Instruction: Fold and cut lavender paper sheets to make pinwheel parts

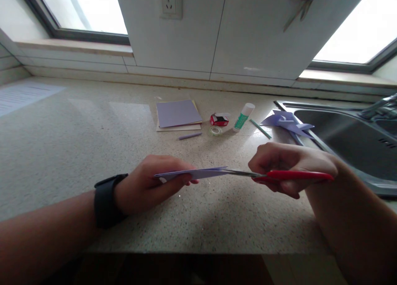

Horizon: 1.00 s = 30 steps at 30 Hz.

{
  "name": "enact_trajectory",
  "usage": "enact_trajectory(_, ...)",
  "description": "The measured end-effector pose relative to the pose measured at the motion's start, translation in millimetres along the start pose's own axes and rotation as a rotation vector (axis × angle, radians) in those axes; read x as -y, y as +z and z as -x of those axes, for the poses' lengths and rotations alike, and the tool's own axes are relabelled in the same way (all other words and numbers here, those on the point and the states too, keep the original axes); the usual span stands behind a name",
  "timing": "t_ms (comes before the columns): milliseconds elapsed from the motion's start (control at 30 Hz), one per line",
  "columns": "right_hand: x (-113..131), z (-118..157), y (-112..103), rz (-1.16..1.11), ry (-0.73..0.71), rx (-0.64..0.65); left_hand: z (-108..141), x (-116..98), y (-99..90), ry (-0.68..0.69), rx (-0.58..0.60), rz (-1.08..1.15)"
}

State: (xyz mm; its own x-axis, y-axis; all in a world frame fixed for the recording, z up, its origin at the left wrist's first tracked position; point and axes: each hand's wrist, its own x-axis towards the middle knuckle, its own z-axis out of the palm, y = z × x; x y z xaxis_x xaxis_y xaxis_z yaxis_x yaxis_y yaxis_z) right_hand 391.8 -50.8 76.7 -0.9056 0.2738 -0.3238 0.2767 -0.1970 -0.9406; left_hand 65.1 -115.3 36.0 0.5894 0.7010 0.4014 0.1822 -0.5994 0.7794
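Observation:
My left hand (158, 177), with a dark watch (110, 200) at the wrist, pinches a folded piece of purple paper (204, 173) between thumb and fingers. The paper is held nearly edge-on above the counter. In my right hand (285, 159) are scissors with red handles (294, 176), pointing left. Their blades (240, 173) meet the right end of the paper, where its layers spread slightly apart. Whether the blade tips lie inside the paper is hard to make out.
Further back on the counter (77, 153) lie stacked paper squares (178, 113), a purple stick (190, 136), a tape roll (216, 131), a small red box (219, 119), a glue stick (243, 117) and a green stick (260, 129). A purple paper pinwheel (287, 123) rests on the edge of the sink (350, 148).

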Motion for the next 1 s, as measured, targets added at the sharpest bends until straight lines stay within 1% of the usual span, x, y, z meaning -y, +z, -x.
enact_trajectory(133,-1.9,-2.0,1.7,0.011,-0.012,0.012,0.3,-0.9,-1.2,0.037,0.033,-0.062)
enact_trajectory(300,-1.0,-4.0,2.1,0.041,0.021,0.032,-1.4,-2.3,-1.0,0.073,0.072,-0.046)
enact_trajectory(567,1.4,-6.4,2.3,-0.004,0.079,0.047,-1.0,-2.7,-1.6,0.071,0.075,-0.018)
enact_trajectory(833,5.7,-6.1,3.6,-0.009,0.103,0.048,-0.2,-1.6,-2.0,0.076,0.07,0.011)
enact_trajectory(1000,5.0,-5.2,2.1,0.008,0.087,0.046,-1.0,-1.4,-2.0,0.093,0.062,0.009)
